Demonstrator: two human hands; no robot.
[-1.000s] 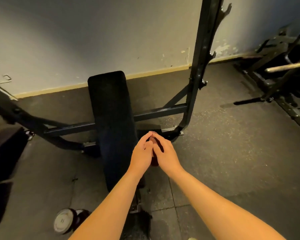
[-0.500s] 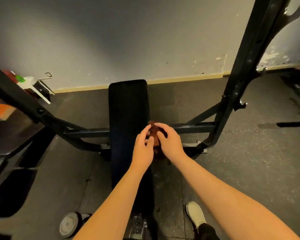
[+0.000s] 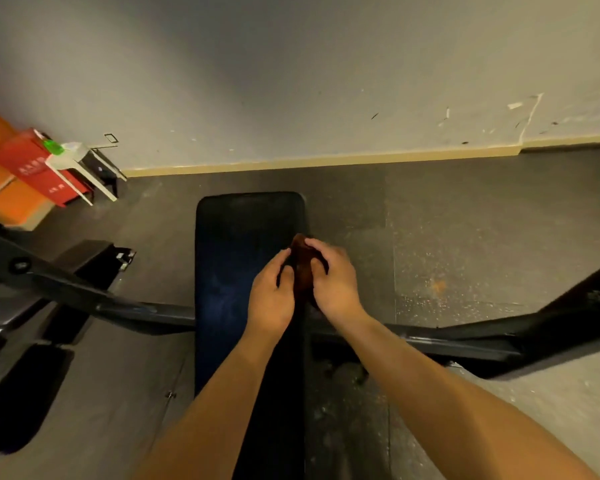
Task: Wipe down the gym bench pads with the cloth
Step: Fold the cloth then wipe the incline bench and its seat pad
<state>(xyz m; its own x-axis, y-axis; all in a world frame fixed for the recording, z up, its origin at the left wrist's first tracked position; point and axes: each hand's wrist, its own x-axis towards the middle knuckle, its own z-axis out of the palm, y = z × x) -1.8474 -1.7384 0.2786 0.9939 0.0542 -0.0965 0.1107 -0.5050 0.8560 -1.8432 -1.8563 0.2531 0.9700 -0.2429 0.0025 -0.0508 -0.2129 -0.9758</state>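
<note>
Over the right edge of the bench pad (image 3: 236,258), both my hands meet around the cloth (image 3: 300,261), a dark reddish-brown wad bunched up between them. Left hand (image 3: 272,296): fingers curled, pinching the near side of the wad. Right hand (image 3: 336,282): fingers hooked over the top of it, thumb hidden. Whether the cloth touches the pad I cannot tell; my hands cover its underside. Pad is black and long, running from me toward the wall (image 3: 291,81), its rounded far end stopping short of the skirting. Black steel crossbar (image 3: 146,311) passes beneath the pad from left to right, under my wrists, and rises into angled members on either side. Floor (image 3: 465,237) is dark rubber tile, speckled pale to the right of the pad. Far left corner: a red box (image 3: 25,161) against an orange panel, pale lettering on its face too small to read, contents not visible. Just beside it stands a white plastic stool (image 3: 77,164) with a small green item (image 3: 53,147) on top, too blurred to identify.
</note>
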